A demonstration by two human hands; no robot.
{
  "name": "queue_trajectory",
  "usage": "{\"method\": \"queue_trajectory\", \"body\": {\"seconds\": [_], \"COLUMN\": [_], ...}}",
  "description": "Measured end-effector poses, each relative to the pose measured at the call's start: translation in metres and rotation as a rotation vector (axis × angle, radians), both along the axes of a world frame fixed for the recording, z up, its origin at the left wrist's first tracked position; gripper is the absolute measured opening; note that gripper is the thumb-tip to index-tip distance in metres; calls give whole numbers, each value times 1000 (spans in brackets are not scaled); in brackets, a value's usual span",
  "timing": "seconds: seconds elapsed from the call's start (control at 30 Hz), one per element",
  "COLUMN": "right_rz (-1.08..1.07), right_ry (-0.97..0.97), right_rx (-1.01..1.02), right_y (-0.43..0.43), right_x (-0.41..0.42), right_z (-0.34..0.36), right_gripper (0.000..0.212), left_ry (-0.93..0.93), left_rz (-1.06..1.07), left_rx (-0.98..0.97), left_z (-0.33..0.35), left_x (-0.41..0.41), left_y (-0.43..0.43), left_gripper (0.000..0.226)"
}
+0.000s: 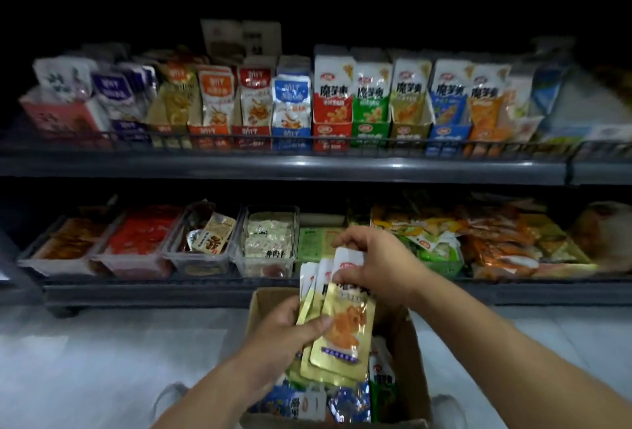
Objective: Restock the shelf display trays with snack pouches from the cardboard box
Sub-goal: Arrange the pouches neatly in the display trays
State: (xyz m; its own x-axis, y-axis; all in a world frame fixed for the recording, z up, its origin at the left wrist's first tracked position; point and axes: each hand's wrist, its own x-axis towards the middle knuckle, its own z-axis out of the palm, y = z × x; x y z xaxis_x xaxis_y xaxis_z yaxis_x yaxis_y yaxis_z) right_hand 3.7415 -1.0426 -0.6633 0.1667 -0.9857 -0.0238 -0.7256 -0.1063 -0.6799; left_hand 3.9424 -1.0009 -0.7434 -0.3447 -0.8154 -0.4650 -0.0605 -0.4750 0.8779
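Observation:
A stack of gold-and-white snack pouches (345, 326) is held upright over the open cardboard box (263, 302) on the floor. My left hand (287, 336) grips the stack's lower left side, thumb across the front pouch. My right hand (376, 261) pinches the white top edges of the pouches. The box holds more pouches (345, 401), blue, green and gold. On the upper shelf stands a row of upright display trays, among them a gold tray (410, 121) with matching pouches.
The lower shelf (205, 288) carries clear plastic bins (263, 251) and loose snack packs right behind my hands. A wire rail (307, 141) runs along the upper shelf's front. Pale floor lies on both sides of the box, and my shoes show beside it.

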Motion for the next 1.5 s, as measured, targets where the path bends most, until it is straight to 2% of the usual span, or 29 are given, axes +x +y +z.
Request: {"method": "queue_trajectory", "body": {"seconds": [0.07,0.1,0.2,0.27,0.33,0.4,0.47,0.6,0.67,0.8,0.93,1.03,1.2,1.33,1.5], "right_rz": [-19,-41,-226,-378,-337,-189,-107,-80,-68,-108,-198,-232,-261,-291,-324], "right_ry": [-78,-111,-142,-244,-436,-512,-488,-453,-405,-374,-315,-316,-248,-95,-60], "right_rx": [2,-13,-118,-39,230,405,332,198,85,-152,-371,-493,-498,-446,-468], "right_y": [7,9,14,19,22,25,21,-4,-21,-58,-100,-131,-160,-171,-178], "right_x": [-5,-8,-18,-23,-26,-25,-29,-46,-58,-88,-111,-117,-126,-133,-131], "right_z": [5,7,7,10,14,17,20,50,70,113,132,136,127,113,113], "right_gripper": [39,40,65,73,52,32,26,36,45,41,49,48,50,26,18], "left_ry": [31,49,115,136,105,71,48,23,-12,-189,-287,-342,-470,-568,-630], "left_rz": [7,6,5,90,150,172,159,59,59,-34,26,60,26,55,113], "left_rx": [9,18,-3,-32,-95,-179,-258,-367,-471,-711,-922,-1039,-1039,-1017,-1063], "left_z": [9,13,27,36,46,58,71,103,122,169,209,218,211,198,190], "left_x": [-4,-5,-11,-14,-21,-32,-44,-77,-96,-135,-160,-177,-194,-200,-200], "left_y": [-2,-4,-9,-16,-23,-28,-36,-64,-85,-137,-180,-204,-232,-238,-237], "left_gripper": [44,35,47,49,37,36,44,26,30,48,55,52,69,57,54]}}
